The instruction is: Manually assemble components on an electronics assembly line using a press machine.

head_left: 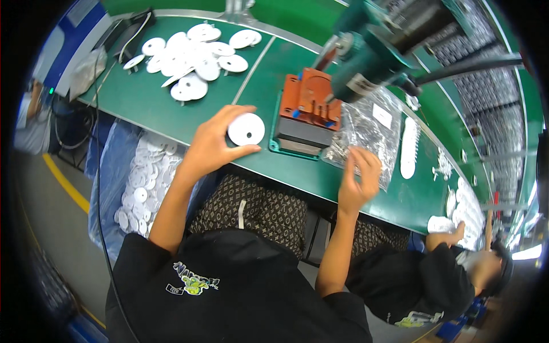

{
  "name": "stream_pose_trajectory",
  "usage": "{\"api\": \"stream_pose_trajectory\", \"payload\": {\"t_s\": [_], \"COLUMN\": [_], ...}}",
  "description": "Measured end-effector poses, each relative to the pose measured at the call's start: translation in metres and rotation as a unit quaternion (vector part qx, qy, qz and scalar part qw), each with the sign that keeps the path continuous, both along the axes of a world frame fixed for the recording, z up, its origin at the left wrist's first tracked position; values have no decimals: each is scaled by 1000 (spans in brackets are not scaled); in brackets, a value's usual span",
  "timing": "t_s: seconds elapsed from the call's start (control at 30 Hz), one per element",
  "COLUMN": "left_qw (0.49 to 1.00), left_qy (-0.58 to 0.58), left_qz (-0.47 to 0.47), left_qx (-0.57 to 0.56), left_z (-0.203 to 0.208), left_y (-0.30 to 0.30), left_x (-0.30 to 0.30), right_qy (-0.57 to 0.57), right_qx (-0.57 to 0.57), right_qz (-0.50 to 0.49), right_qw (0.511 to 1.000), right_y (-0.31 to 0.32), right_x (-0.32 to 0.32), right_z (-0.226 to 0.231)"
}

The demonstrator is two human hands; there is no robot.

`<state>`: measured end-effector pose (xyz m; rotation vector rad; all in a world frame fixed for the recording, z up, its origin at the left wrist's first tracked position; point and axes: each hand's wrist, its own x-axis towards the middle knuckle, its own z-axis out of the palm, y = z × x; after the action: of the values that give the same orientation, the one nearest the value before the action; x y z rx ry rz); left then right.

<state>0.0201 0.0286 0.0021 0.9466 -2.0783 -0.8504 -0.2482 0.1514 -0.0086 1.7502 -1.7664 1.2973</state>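
Note:
My left hand (214, 140) grips a round white plastic disc (246, 130) by its rim, thumb and fingers on opposite sides. The disc has a small dark hole and is held over the near edge of the green table. To its right sits an orange-red fixture (313, 94) on a dark block, with blue bits and upright pins. My right hand (360, 177) is pinched at the edge of a clear plastic bag (372, 128) with small shiny metal parts (338, 150) lying on it. Whatever is between those fingertips is too small to make out.
A teal machine head (372, 63) hangs over the fixture. White discs (191, 57) are heaped at the far left. A blue-lined bin (143, 183) of discs stands below the table's left. A white strip (409, 147) lies right, where a co-worker's hand (452, 235) touches white parts.

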Motion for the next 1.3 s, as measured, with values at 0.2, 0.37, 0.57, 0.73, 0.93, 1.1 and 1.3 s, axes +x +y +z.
{"api": "stream_pose_trajectory", "payload": {"t_s": [0.2, 0.37, 0.57, 0.73, 0.93, 1.1, 1.3], "left_qw": [996, 991, 991, 990, 990, 989, 986], "left_qy": [6, 9, -2, -1, -6, -9, 64], "left_qz": [-76, -100, -89, -87, -89, -92, -42], "left_qx": [-40, -84, -104, -108, -107, -120, -149], "left_z": [-8, -10, -13, -13, -11, -8, -7], "left_y": [-1, 0, 2, 1, -1, 1, 20], "left_x": [12, 9, 11, 10, 11, 6, 9], "right_qy": [-454, -338, -348, -319, -201, -53, -218], "right_qx": [37, 107, 128, 124, 91, 69, 37], "right_qz": [197, 210, 215, 219, 219, 216, 108], "right_qw": [868, 911, 904, 914, 950, 972, 969], "right_y": [1, -21, -23, -25, -30, -36, 10], "right_x": [87, 111, 113, 113, 111, 108, 82], "right_z": [5, -16, -14, -11, -5, 1, -12]}}
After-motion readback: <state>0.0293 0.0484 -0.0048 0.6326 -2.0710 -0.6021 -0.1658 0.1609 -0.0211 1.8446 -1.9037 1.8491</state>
